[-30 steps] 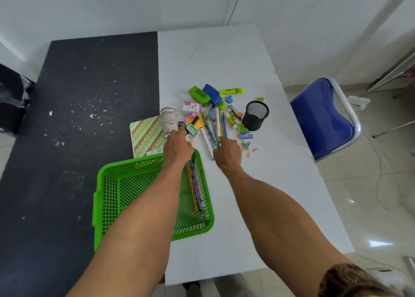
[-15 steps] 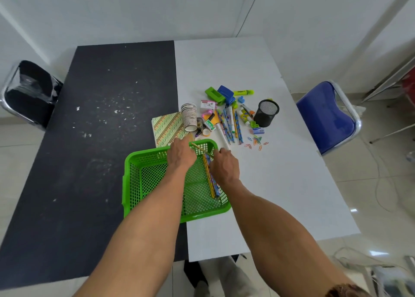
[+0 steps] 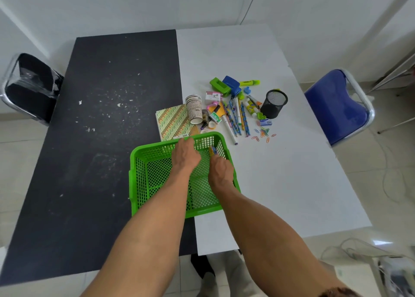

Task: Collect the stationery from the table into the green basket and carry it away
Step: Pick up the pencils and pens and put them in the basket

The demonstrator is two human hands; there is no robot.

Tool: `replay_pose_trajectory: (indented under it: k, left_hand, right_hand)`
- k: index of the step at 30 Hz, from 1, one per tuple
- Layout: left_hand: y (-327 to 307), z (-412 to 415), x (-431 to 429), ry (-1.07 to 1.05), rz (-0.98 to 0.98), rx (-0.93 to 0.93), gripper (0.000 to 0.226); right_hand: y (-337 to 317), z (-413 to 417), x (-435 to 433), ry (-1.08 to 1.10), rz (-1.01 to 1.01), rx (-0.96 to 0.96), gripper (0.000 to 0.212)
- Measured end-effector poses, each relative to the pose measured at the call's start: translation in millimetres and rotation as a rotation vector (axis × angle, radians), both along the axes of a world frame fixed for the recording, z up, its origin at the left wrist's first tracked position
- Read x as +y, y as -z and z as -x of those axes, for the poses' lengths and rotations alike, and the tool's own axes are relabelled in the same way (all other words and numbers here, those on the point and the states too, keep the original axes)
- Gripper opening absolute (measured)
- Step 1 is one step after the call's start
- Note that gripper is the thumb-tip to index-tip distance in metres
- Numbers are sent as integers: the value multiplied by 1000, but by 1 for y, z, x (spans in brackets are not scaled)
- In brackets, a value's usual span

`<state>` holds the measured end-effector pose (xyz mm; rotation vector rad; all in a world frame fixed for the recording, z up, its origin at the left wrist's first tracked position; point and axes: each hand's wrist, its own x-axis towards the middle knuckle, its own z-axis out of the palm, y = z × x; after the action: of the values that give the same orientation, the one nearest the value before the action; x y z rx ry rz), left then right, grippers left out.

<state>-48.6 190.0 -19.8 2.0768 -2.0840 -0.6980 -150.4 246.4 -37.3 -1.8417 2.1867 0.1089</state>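
Basket [image 3: 139, 180] sits just near the pile [image 3: 233, 117] for short trips; my right hand [image 3: 221, 173] curls its fingers round pencils [image 3: 213, 150] inside it, while my left hand's [image 3: 185, 156] grip I cannot tell.

Basket [image 3: 137, 180] is glossy green plastic lattice. Table [image 3: 292, 184] is half matt white, half rough speckled black; cup [image 3: 195, 108] is paper, pot [image 3: 274, 104] black mesh. Chair [image 3: 332, 108] frame is shiny metal.

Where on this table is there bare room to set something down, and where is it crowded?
Free: white tabletop right of the green basket, nearer than the paper clips; the far end beyond the green punch; the black half. Crowded: notebook to mesh cup.
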Motion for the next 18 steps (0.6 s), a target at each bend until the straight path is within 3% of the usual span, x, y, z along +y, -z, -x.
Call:
replay_pose_trajectory:
  k: [18]
  left_hand:
    - [10, -1, -7, 23, 24, 1, 39]
  right_hand:
    - [2, 0, -10, 28, -72, -29, 22]
